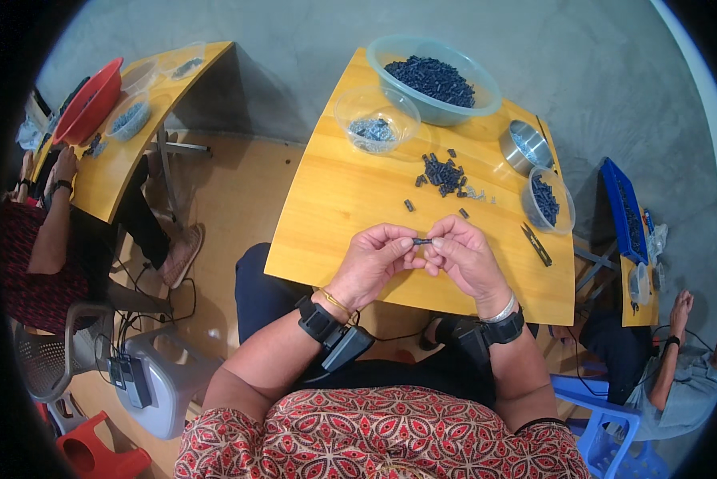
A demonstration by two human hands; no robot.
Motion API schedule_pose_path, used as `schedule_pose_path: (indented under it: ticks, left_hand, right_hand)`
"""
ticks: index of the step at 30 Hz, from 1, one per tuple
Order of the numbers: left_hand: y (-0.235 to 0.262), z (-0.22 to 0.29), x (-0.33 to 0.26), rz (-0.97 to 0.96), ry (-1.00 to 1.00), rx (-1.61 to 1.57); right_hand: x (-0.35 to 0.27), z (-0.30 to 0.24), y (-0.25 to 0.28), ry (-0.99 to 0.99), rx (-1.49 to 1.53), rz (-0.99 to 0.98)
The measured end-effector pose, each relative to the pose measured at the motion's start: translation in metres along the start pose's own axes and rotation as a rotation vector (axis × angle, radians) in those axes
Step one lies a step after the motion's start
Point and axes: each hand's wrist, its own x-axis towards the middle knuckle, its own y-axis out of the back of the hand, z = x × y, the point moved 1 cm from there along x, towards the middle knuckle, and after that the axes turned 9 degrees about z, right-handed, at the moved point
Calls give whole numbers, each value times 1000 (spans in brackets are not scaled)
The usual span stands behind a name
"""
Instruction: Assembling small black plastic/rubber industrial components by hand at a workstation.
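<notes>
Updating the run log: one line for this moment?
left hand + right hand: pinch small dark part | over wooden table | loose parts pile ahead

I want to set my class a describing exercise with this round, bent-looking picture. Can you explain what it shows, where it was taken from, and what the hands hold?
A wide fisheye camera on a person's head looks down, so straight edges curve. The two bare hands are the wearer's own: the left hand and right hand together pinch a small dark rod-shaped part over a yellow wooden table. On the table lie a loose pile of small dark parts, a large pale green plastic bowl of dark parts, a clear plastic bowl of small metal pieces, a round metal tin, a small clear tub of dark parts and dark snips. Other people work at neighbouring tables.
</notes>
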Motion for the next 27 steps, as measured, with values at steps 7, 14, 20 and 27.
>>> schedule_pose_path:
  ticks: [7,14,20,27]
  left_hand:
    - [0,2,-1,-13,22,7]
    - [0,2,0,-27,48,69]
    - [-4,4,0,-23,14,152]
    - [-1,0,2,0,16,87]
  right_hand:
    - [-1,-4,-1,129,-274,-14]
    - [-4,-3,1,207,-408,-26]
    - [-6,3,-3,325,-574,10]
    - [-6,2,-8,343,-463,76]
